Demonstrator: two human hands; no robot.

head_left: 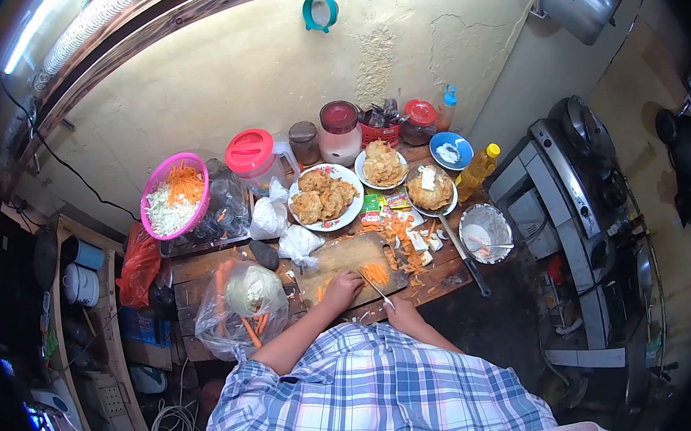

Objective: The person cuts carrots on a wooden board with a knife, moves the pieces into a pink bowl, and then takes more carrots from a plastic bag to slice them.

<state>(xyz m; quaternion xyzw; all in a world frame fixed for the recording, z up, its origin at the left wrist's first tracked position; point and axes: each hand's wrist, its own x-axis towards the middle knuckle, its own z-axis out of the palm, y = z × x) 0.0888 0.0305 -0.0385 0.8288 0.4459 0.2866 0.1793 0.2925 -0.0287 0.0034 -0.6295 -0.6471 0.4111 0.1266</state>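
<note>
My left hand (343,288) is curled on the wooden cutting board (332,258), fingers pressed together on carrot that is mostly hidden beneath them. My right hand (404,314), at the board's front edge, is closed around the handle of a knife (376,288). Its blade points up and left, right beside my left fingertips. Thin carrot strips (376,274) lie just right of the blade. A few orange bits sit left of my left hand. Carrot peelings (399,232) are heaped behind the board's right side.
Left of the board lies a clear plastic bag (217,324) with carrots and a cabbage (254,290). Plates of fritters (324,197) stand behind. A pink basket (151,223) holds shredded vegetables. At right are a long-handled strainer (464,255), a batter bowl (483,215) and an oil bottle (477,170).
</note>
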